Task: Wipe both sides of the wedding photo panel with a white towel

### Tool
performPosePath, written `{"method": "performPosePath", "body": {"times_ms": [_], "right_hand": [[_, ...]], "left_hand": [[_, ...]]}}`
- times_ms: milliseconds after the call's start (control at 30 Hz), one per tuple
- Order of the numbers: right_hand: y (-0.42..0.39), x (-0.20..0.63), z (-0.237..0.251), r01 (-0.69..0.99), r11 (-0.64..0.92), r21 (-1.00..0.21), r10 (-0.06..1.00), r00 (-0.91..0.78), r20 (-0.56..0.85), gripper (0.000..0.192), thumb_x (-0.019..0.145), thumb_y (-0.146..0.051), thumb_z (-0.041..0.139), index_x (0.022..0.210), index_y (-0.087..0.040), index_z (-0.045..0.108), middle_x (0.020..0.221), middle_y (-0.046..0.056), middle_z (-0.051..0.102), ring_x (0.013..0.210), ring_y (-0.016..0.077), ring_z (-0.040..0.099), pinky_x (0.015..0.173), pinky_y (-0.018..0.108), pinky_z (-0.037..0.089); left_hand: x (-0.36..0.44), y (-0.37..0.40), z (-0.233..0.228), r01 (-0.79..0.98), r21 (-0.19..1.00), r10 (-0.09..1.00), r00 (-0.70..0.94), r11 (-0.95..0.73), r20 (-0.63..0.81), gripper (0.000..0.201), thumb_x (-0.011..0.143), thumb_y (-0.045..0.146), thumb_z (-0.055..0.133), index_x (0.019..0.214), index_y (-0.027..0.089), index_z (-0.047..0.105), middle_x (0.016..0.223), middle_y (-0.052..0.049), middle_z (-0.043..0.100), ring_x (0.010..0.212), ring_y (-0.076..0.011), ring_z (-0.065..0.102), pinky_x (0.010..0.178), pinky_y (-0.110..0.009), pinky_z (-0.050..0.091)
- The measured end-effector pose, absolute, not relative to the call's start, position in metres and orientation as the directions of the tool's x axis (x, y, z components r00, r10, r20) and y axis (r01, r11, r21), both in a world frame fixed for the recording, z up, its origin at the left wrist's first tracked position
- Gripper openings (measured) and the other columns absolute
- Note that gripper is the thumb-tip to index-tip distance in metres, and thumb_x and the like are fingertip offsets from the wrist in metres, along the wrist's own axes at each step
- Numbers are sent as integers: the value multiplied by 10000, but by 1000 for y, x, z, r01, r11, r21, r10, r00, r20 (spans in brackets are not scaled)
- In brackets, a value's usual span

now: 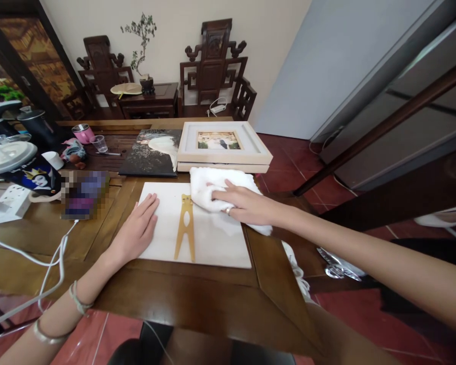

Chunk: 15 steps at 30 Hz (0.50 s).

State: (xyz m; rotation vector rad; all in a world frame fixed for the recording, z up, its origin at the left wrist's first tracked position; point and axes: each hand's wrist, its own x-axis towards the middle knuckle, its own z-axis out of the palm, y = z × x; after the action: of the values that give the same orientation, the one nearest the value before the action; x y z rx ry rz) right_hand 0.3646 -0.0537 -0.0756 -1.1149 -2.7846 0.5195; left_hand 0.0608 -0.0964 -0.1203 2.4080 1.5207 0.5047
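A white board (220,248) lies flat on the wooden table, near its front edge. My left hand (139,228) rests on the board's left edge, its fingers stretched out and laid flat. On the board is a flat yellow shape (186,228) with a cat's head and two long legs; I cannot tell whether it is printed or a loose piece. My right hand (243,203) grips a bunched white towel (209,185), fingers pressed into its folds. The towel covers the board's upper right corner and hangs over toward the table's right side.
Behind the board are a framed picture (258,147) on a pale box and a dark photo album (146,157). Leftward stand a lidded cup (41,175), a pink mug (82,133), a small clear cup (99,144) and a blurred-out device (85,195) with a white cable (63,253).
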Motion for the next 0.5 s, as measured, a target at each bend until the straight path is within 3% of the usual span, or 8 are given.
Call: {"method": "performPosePath", "body": {"times_ms": [100,200,333,433,500], "right_hand": [[-60,359,-74,652,681,-335,687,-726,-16,454,728,-14,379,1132,-131,548,1320,188,552,1356,326,375,1094,580,243],[-92,354,-60,692,615,-378,705,-697,-128,477,721,-17,390,1153,-144,548,1392,191,498,1411,318,275,1103,581,237],[-147,351,-33,696,541,-472,621,-709,-335,460,684,-3,399,1058,-200,581,1435,158,463,1382,316,340,1082,575,300],[-168,353,-18,647,554,-524,496,-762,-417,443,624,29,397,928,-227,593,1253,99,613,1371,284,365,1078,519,336],[-166,357,-15,639,557,-530,491,-768,-411,439,594,33,404,880,-238,598,1113,57,668,1270,284,493,1012,474,416]], "left_hand": [[61,-97,-120,821,383,906,393,-424,159,507,993,326,273,1440,115,384,1541,-133,331,1448,-239,249,1184,-499,188],[62,-96,-121,825,377,907,392,-420,154,521,992,331,268,1439,90,381,1541,-143,328,1451,-238,241,1188,-492,182],[61,-95,-123,827,375,907,394,-420,148,522,992,336,268,1437,87,383,1544,-140,322,1452,-234,239,1191,-484,179],[60,-95,-124,823,375,904,395,-427,162,518,994,338,267,1437,99,386,1543,-136,328,1451,-237,241,1191,-486,179],[60,-95,-124,821,376,903,395,-430,169,513,994,341,267,1439,114,388,1541,-131,334,1449,-242,246,1190,-492,182]]}}
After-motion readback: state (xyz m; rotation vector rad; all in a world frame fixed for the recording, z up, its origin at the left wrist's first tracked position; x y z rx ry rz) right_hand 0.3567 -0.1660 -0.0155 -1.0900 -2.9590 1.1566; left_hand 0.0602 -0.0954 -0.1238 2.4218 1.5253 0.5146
